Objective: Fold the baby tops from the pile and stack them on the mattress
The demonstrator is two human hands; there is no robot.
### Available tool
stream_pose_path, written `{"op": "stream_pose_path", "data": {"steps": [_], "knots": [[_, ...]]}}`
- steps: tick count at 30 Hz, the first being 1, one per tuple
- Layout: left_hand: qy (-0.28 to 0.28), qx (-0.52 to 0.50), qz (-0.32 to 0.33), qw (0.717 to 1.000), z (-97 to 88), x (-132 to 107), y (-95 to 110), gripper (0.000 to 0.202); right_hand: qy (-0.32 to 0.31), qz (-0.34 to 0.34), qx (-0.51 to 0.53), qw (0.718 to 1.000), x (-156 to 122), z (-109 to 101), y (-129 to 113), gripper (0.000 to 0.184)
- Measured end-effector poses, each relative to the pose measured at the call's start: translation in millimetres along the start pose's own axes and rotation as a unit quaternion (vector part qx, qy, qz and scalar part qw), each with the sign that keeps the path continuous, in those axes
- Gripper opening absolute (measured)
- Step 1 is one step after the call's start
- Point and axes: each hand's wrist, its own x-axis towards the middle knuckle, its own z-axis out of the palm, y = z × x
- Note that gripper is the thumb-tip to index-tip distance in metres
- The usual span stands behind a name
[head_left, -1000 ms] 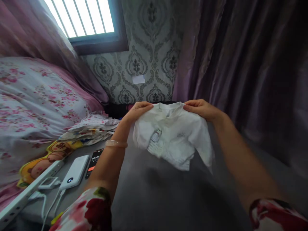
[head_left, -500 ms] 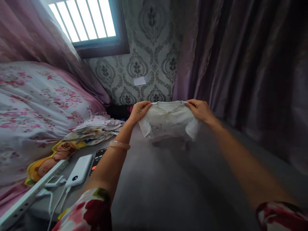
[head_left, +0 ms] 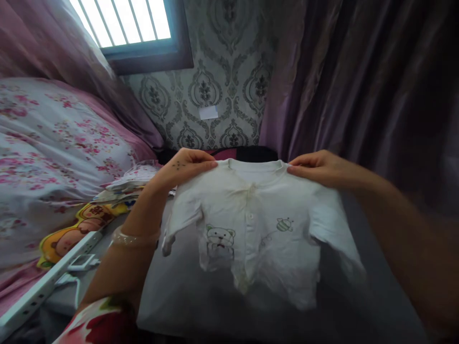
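A small white baby shirt (head_left: 258, 210) hangs spread out above the grey surface, its front facing me. It has long sleeves, a buttoned front, a bear print on one side and a bee print on the other. My left hand (head_left: 188, 165) pinches the shoulder beside the collar, thumb on top. At the opposite shoulder my right hand (head_left: 322, 167) pinches the cloth the same way. The lower hem hangs loose and wavy, and the right-hand sleeve is slightly blurred.
To the left, a white power strip (head_left: 50, 279) with a plugged-in charger (head_left: 84, 262) lies beside a yellow cartoon cushion (head_left: 68, 239). Folded clothes (head_left: 132, 179) are stacked behind my left forearm. Floral bedding (head_left: 64, 138) rises at the left; a dark curtain (head_left: 376, 95) hangs at the right.
Both hands have brought the shirt closer to me, and it now hangs fuller with its prints showing clearly. My left forearm now covers the power bank and phone.
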Motion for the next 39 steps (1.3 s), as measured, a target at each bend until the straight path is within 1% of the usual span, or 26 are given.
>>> {"op": "stream_pose_path", "data": {"steps": [1,3,5,6,7,9,11,13,15,18,22,26,30,34,36,39], "knots": [[-0.029,0.004,-0.015,0.999,4.7,5.4,-14.9,0.032,-0.029,0.012,0.001,1.000,9.0,7.3,14.3,0.041],[-0.084,0.012,-0.039,0.996,22.2,16.5,-55.0,0.033,-0.064,0.024,-0.017,0.998,27.9,28.6,50.8,0.040],[-0.143,0.025,-0.056,0.988,48.9,24.1,-102.1,0.036,-0.084,0.038,-0.058,0.994,43.9,56.3,91.8,0.036],[-0.157,0.031,-0.068,0.985,64.0,25.9,-125.3,0.036,-0.092,0.039,-0.077,0.992,49.8,70.9,111.7,0.034],[-0.165,0.039,-0.080,0.982,79.2,26.3,-146.8,0.035,-0.090,0.039,-0.093,0.991,54.2,85.2,130.1,0.032],[-0.152,0.058,-0.099,0.982,106.2,24.1,-182.2,0.031,-0.081,0.049,-0.134,0.986,59.0,110.3,161.0,0.030],[-0.133,0.073,-0.112,0.982,125.0,20.5,-206.4,0.030,-0.071,0.048,-0.175,0.981,60.3,128.1,182.8,0.029],[-0.127,0.089,-0.108,0.982,134.5,18.2,-221.8,0.032,-0.073,0.048,-0.206,0.975,60.6,138.2,196.5,0.029],[-0.136,0.104,-0.099,0.980,137.3,18.4,-232.6,0.035,-0.083,0.052,-0.230,0.968,61.6,142.7,203.9,0.031],[-0.152,0.111,-0.093,0.978,137.2,23.5,-246.6,0.036,-0.096,0.056,-0.271,0.956,65.5,144.2,207.5,0.034],[-0.149,0.114,-0.089,0.978,139.3,35.4,-263.2,0.036,-0.107,0.062,-0.308,0.943,74.4,143.0,205.3,0.036],[-0.145,0.127,-0.088,0.977,143.3,49.5,-274.1,0.037,-0.122,0.074,-0.334,0.932,85.7,138.8,201.9,0.037],[-0.128,0.151,-0.085,0.976,146.1,64.7,-276.6,0.035,-0.122,0.080,-0.361,0.921,101.1,132.1,203.5,0.037],[-0.111,0.202,-0.083,0.970,148.3,80.6,-269.8,0.033,-0.108,0.099,-0.363,0.920,118.4,127.8,210.8,0.036],[-0.110,0.227,-0.094,0.963,149.7,87.2,-266.0,0.032,-0.095,0.107,-0.358,0.923,124.4,129.2,215.5,0.035],[-0.124,0.245,-0.121,0.954,152.2,94.0,-264.0,0.025,-0.077,0.116,-0.344,0.929,130.2,136.1,223.0,0.034]]}}
